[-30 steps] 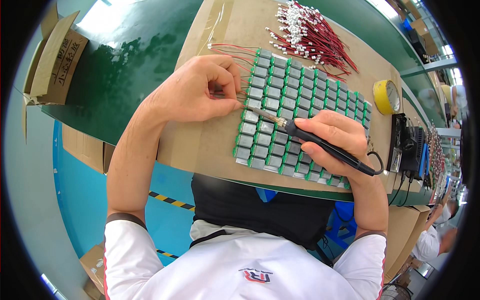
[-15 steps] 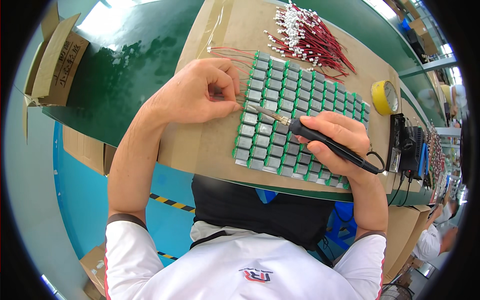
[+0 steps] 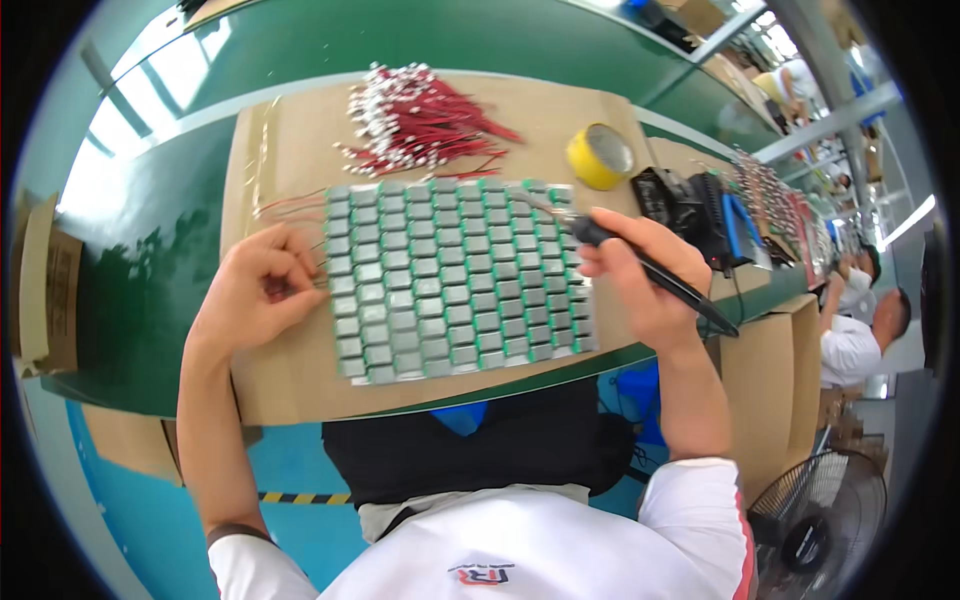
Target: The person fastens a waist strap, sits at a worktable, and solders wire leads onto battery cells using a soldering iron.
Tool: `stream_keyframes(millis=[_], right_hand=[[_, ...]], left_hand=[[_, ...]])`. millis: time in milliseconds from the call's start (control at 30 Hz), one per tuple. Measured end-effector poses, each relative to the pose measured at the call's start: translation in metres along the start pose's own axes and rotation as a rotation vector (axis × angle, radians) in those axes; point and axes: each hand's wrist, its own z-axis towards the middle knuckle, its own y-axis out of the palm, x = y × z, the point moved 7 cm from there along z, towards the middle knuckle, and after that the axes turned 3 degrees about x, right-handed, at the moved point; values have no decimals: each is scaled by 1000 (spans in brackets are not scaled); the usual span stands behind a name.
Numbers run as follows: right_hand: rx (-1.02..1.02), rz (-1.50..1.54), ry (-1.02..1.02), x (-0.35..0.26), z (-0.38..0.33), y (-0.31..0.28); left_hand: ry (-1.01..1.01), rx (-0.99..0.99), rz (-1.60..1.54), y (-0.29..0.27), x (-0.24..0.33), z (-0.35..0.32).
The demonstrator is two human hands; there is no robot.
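Rows of small grey blocks with green edges make up a grid of circuit modules (image 3: 430, 280) on the brown cardboard. My right hand (image 3: 655, 275) grips a soldering iron (image 3: 592, 231) by its black handle. The iron's metal tip is over the grid's upper right part. At the grid's left edge, my left hand (image 3: 262, 290) is closed, thumb and fingertips pinched together; what they hold is too small to make out. A few red wires (image 3: 295, 203) stick out leftward from the grid's upper left side, above that hand.
Beyond the grid lies a pile of red wires with white connectors (image 3: 420, 120). A yellow tape roll (image 3: 600, 157) and black equipment (image 3: 705, 215) are on the right. A cardboard box (image 3: 50, 290) stands far left, a fan (image 3: 820, 525) lower right. Other people (image 3: 862, 335) sit further right.
The soldering iron has moved from the grid's left edge to its upper right, away from my left hand. My left hand stays pinched by the left edge. The whole view has shifted and turned.
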Motion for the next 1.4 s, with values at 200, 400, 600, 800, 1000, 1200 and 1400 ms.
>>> stream_keyframes(millis=[200, 400, 600, 800, 1000, 1200, 1400], right_hand=[[770, -81, 495, 68, -125, -128], [845, -6, 648, 105, -131, -137], [899, 483, 664, 153, -125, -114], [913, 845, 783, 133, -162, -62], [613, 275, 886, 20, -262, -12], [406, 351, 1753, 16, -528, 50], [607, 811, 1650, 35, -497, 76]], left_hand=[[15, -26, -4, 10, 9, 11], [-4, -21, 40, 4, 2, 6], [26, -28, 60, 7, 2, 8], [144, -22, 92, 8, 4, 5], [162, 4, 104, -1, 13, 2], [200, 155, 212, -20, 45, 13], [160, 190, 532, -29, 16, 103]])
